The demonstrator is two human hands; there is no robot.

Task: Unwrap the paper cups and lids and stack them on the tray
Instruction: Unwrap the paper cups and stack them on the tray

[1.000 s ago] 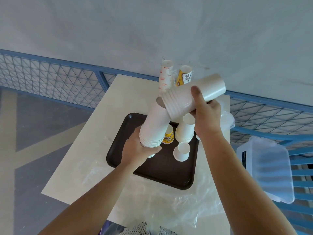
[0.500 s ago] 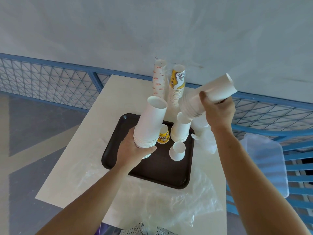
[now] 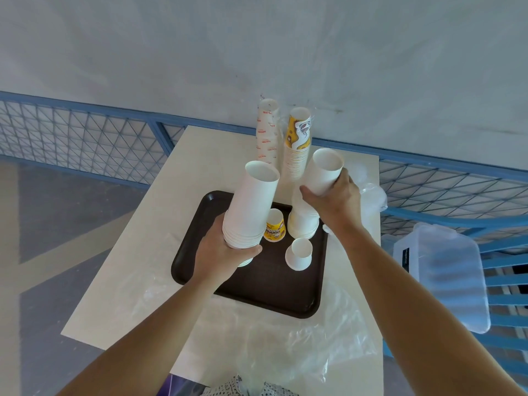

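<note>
A dark brown tray (image 3: pixel 268 292) lies on the pale table. My left hand (image 3: pixel 220 252) grips the base of a tall stack of white paper cups (image 3: pixel 251 207), bottom up, over the tray's left part. My right hand (image 3: pixel 334 195) grips a second white cup stack (image 3: pixel 325 170), now upright and set onto the white stack (image 3: pixel 303 224) standing on the tray. A small yellow printed cup (image 3: pixel 275 225) and a small white cup (image 3: pixel 298 254) stand upside down on the tray between my hands.
Two wrapped cup stacks, one white with red print (image 3: pixel 267 130) and one yellow (image 3: pixel 298 138), stand at the table's far edge. Loose clear plastic wrap (image 3: pixel 300 347) lies on the near table. Clear lids (image 3: pixel 371 192) sit right of the tray. A clear plastic box (image 3: pixel 445 275) and blue railing (image 3: pixel 85 132) flank the table.
My right hand swung its cup stack from lying sideways in the air to upright and lowered it onto the stack on the tray. My left hand kept holding its stack.
</note>
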